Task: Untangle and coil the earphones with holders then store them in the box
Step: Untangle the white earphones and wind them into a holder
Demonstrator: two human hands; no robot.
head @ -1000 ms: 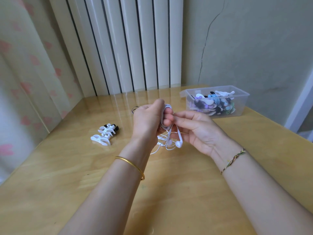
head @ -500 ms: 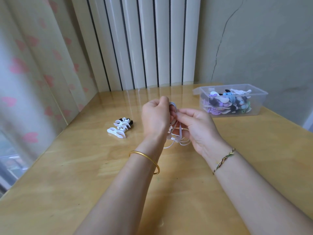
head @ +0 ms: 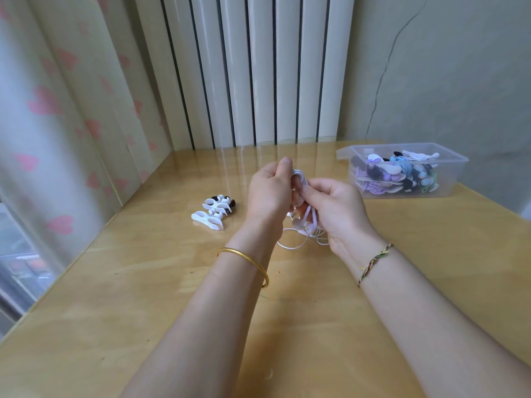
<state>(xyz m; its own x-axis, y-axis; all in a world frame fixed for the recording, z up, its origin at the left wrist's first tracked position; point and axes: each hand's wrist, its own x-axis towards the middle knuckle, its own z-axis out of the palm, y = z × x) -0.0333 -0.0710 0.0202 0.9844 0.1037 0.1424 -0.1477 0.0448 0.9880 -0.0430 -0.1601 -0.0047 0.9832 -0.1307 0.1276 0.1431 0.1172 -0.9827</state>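
Centre of frame, just above the wooden table (head: 143, 282), the left hand (head: 268, 191) grips the white earphones (head: 307, 222) and the right hand (head: 339, 211) has closed in, pinching the cable. Winding looks under way, with loose loops dangling below. Upper right, the clear box (head: 457, 179) waits, well apart; spare holders (head: 214, 212) lie at left.

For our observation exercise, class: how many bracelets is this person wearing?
2. A gold bangle sits on the left wrist; a braided thread bracelet sits on the right wrist. Any worn above the forearms would be out of view.
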